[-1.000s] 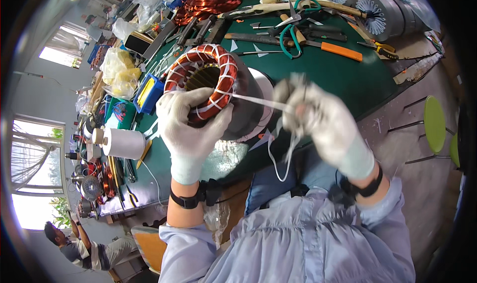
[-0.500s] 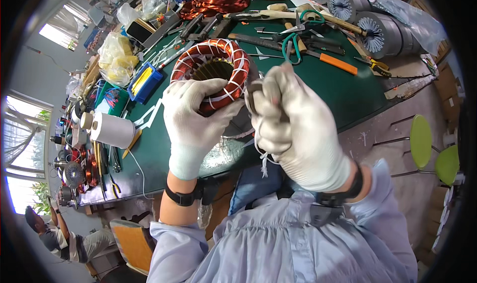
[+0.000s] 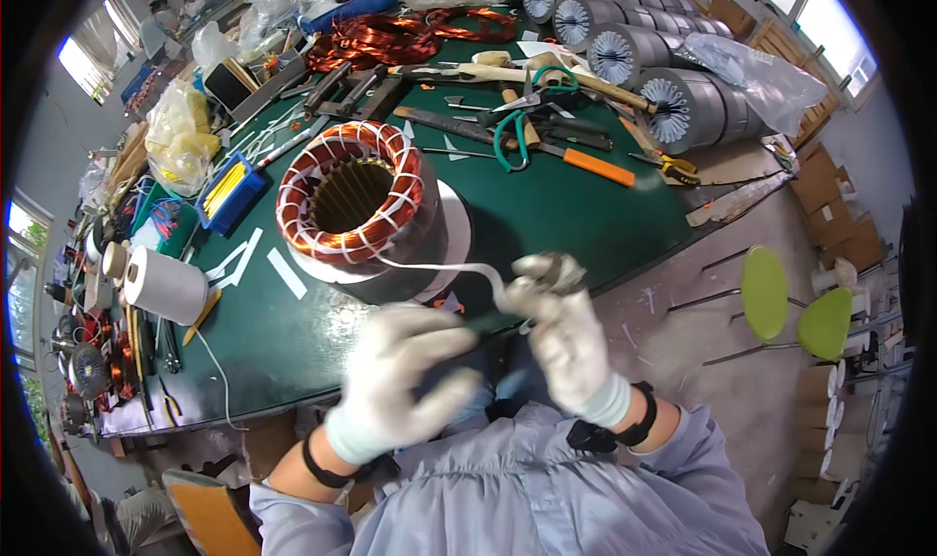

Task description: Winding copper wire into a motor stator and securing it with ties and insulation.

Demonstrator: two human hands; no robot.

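Note:
A motor stator point(image 3: 429, 214) stands on the green table, its ring of copper windings point(image 3: 295, 209) bound all round with white lacing. From the near side of the ring, a white cord point(image 3: 444, 266) runs right to my gloved right hand point(image 3: 564, 336). Those fingers are closed around the cord, and their tips look grey and smeared. My gloved left hand point(image 3: 402, 380) hovers in front of the stator near the table's front edge, apart from it. Its fingers are spread, slightly blurred, with nothing visible in them.
Left of the stator are a white cord spool point(image 3: 166, 285) and a blue tray point(image 3: 230, 193) of yellow strips. Behind it lie green-handled scissors point(image 3: 512, 136), a hammer point(image 3: 586, 80) and an orange-handled tool point(image 3: 598, 165). Grey stators point(image 3: 703, 110) line the back right; green chairs point(image 3: 763, 294) stand beyond.
My left hand has let go of the winding ring and come back toward me. My right hand has moved lower, drawing the cord out from the stator. The view has shifted.

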